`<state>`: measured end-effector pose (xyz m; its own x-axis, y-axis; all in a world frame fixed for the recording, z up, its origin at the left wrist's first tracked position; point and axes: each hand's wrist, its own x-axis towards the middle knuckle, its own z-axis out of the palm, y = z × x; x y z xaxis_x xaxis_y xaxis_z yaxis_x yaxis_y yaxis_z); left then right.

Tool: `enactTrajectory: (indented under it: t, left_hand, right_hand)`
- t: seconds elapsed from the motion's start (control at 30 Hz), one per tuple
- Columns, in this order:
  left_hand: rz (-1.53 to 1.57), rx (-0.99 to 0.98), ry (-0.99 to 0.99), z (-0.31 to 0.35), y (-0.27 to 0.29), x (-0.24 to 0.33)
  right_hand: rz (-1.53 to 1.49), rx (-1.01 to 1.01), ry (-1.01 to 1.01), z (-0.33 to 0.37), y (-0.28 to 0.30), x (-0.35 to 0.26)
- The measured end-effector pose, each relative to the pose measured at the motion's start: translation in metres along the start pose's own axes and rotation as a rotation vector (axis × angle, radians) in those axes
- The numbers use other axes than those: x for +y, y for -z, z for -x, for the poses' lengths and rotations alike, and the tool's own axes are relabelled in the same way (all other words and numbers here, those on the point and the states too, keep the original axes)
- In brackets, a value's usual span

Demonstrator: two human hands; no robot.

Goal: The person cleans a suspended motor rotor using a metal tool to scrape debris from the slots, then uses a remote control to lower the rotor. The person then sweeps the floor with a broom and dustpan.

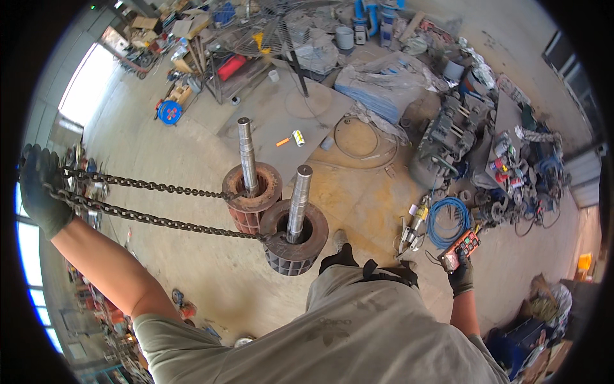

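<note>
Head view. Two ribbed cylinders, the rear cylinder (248, 222) and the front cylinder (288, 261), are ahead of the wearer, each with a steel shaft upright in its bore: rear shaft (247, 150), front shaft (299, 205). Whether their bases bear on the floor (192, 281) cannot be told. The upper chain (150, 185) and the lower chain (160, 221) run nearly straight from their rims to the left hand (43, 185), gloved and touching both; how far its fingers close cannot be told. The right hand's (460, 276) fingers grip an orange push-button remote control (463, 244).

Guide both chains evenly. Keep fingers out of the links. Apply load gradually; watch both shafts for tilt. Keep feet clear of the cylinders and the blue coil (449, 238).
</note>
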<state>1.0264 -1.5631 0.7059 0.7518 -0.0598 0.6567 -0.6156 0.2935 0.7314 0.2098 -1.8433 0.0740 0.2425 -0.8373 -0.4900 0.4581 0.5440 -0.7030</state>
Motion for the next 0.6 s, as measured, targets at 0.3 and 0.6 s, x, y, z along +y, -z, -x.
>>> enactTrajectory:
  t: [0.3, 0.6]
  left_hand:
    - [0.054, -0.344, 0.122, 0.027, -0.091, -0.011]
    - [0.074, -0.384, 0.133, -0.006, -0.104, -0.039]
  right_hand:
    - [-0.131, 0.027, -0.021, 0.082, 0.0, 0.029]
    - [-0.244, 0.111, 0.113, 0.154, 0.004, 0.042]
